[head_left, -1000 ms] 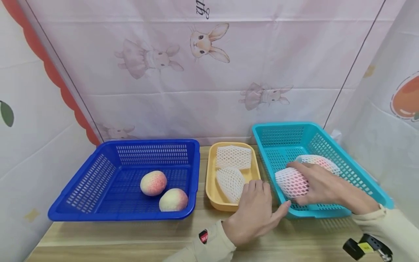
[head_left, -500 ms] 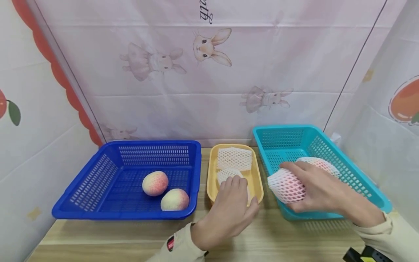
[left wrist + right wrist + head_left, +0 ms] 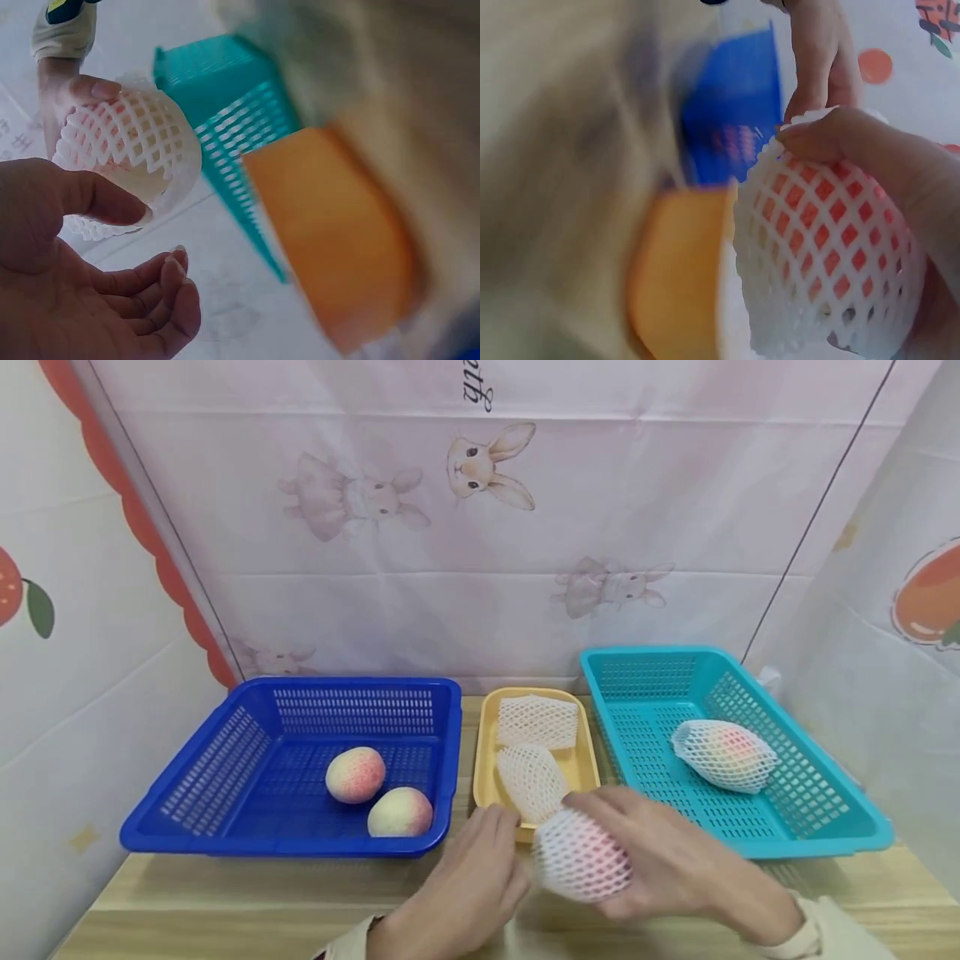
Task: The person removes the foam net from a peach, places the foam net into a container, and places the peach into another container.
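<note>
White foam netting [image 3: 553, 860] sleeves a peach [image 3: 826, 236], gripped in the curled fingers of the right hand [image 3: 667, 860] over the counter [image 3: 255, 910], near the yellow tray [image 3: 586, 760]. Left hand [image 3: 474, 885]: just beside, fingers loosely bent, holding nothing. Leftward, blue basket [image 3: 262, 843].

Facing you: creased pale-pink sheet wall [image 3: 480, 547], printed rabbits [image 3: 472, 468]. Your left: white fruit-printed wall [image 3: 82, 718], red scalloped border [image 3: 141, 527]. Your right: second white wall [image 3: 892, 718], orange fruit print [image 3: 930, 593]. Below: pale wood-grain desk [image 3: 247, 902].

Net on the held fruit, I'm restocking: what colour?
The net is white, clearest in the right wrist view.
</note>
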Motion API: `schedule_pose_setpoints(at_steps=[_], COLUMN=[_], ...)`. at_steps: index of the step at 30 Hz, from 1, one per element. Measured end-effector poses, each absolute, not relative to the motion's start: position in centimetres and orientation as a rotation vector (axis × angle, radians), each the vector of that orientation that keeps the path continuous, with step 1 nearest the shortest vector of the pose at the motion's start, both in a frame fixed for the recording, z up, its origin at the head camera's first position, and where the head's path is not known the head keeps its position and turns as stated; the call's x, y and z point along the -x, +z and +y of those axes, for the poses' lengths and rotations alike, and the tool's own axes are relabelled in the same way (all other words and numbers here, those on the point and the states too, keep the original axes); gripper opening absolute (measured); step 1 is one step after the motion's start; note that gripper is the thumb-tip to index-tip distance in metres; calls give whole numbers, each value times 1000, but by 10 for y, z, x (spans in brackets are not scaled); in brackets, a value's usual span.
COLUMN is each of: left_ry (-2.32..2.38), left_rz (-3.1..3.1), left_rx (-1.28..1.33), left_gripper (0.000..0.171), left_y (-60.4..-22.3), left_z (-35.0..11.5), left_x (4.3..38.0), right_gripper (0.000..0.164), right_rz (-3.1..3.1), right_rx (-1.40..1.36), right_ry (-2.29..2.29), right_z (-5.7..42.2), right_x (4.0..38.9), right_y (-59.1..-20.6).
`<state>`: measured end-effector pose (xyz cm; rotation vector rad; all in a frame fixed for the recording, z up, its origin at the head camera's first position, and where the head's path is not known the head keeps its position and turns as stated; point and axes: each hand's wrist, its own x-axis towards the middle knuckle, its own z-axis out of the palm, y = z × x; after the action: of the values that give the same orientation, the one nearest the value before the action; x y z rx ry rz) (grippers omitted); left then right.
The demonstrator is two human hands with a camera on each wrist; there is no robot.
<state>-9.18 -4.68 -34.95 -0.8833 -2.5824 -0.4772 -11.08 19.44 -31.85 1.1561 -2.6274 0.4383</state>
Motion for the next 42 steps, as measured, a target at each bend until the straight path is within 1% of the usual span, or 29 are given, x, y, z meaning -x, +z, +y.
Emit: schedule_pose_setpoints(at_steps=[5, 11, 21, 31, 36, 42], left_ry=[-419, -438, -423, -467, -472, -481], left_rz=[-2686, -2744, -2791, -2839, -2829, -2858], left_rx=[879, 921, 912, 908, 904, 898], left_gripper=[29, 31, 29, 28, 26, 27], left_y=[-371, -383, -386, -389, -391, -392], left_z=[-68, -75, -77, -76, -77, -78], left_x=[84, 78, 80, 80, 80, 79], right_gripper=[91, 89, 85, 86, 90, 111], right_rz=[-2694, -2779, -3019, -2970, -3026, -3034], right_rx=[-1175, -1142, -1019, -999, -969, -975], right_ry=[480, 558, 618, 563, 596, 546], right_z=[169, 156, 150, 149, 149, 152], right_x=[107, 99, 92, 86, 87, 88], right_y=[-348, -368, -371, -379, -381, -377])
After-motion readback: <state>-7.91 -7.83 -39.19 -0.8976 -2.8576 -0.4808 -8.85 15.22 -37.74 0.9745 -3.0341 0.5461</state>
